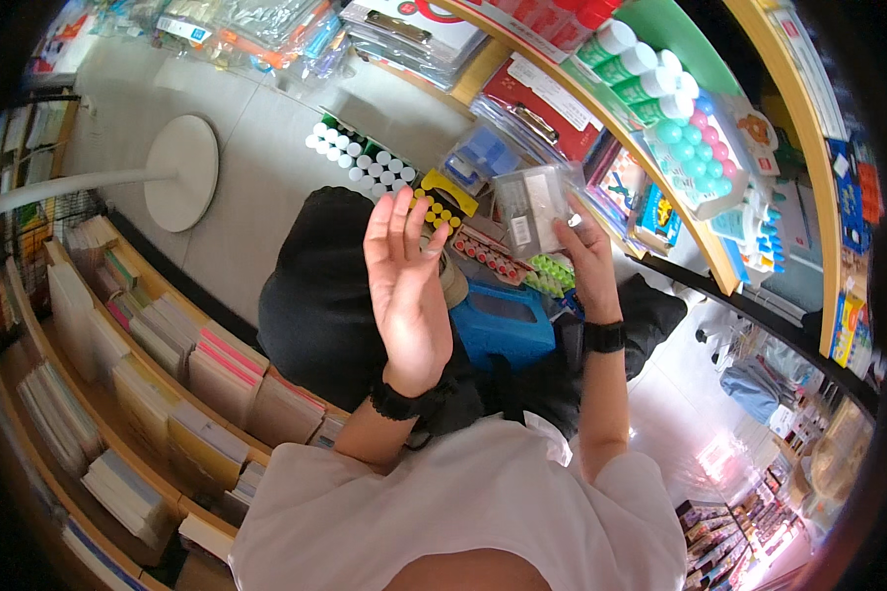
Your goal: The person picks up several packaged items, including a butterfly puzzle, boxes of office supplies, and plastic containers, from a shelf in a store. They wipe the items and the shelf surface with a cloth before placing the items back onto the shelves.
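Observation:
My right hand [593, 258] grips a clear plastic box [534, 210] with a barcode label, holding it in front of the lower shelf. Palm showing and fingers apart, my left hand [408, 288] is raised with nothing in it. Beyond the left fingertips stand white-capped bottles [366, 161] in a tray and a yellow box of yellow-topped items [436, 210]. Between my knees lies a blue plastic basket [504, 325]. Just past it are a carton of red-topped items [488, 255] and a pack of green items [551, 275]. A clear case with blue contents [480, 156] sits behind the held box.
On my right, a wooden shelf [680, 170] carries green bottles with white caps [639, 70] and teal and pink round-topped items [698, 148]. Clipboards [414, 33] are stacked ahead. A bookcase [192, 369] runs along my left. A white round stand base [182, 173] rests on the tiled floor.

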Motion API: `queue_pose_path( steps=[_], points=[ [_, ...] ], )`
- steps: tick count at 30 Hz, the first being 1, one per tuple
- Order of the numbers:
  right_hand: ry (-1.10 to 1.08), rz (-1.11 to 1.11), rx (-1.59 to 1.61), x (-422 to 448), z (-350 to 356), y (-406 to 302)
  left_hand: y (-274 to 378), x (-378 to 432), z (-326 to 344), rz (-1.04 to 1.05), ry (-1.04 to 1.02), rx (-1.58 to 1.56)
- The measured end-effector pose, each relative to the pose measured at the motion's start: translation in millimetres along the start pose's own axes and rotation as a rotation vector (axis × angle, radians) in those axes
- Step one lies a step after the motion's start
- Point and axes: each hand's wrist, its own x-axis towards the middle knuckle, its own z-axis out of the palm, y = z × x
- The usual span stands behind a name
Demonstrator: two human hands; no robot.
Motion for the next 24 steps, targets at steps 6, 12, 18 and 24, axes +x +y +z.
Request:
queue_pose_path(
  steps=[6, 12, 18, 24],
  points=[
    [0.004, -0.027, -0.646, 59, -14, 66, 7, 0, -8, -0.086, -0.090, -0.086],
    [-0.164, -0.245, -0.962, 104, 31, 117, 9, 4, -16, -0.068, -0.041, -0.088],
    [0.041, -0.300, -1.086, 137, 35, 160, 9, 11, -11, -0.096, -0.018, -0.053],
    [0.041, -0.375, -1.409, 149, 36, 194, 14, 11, -10, -0.091, 0.086, -0.052]
  ],
)
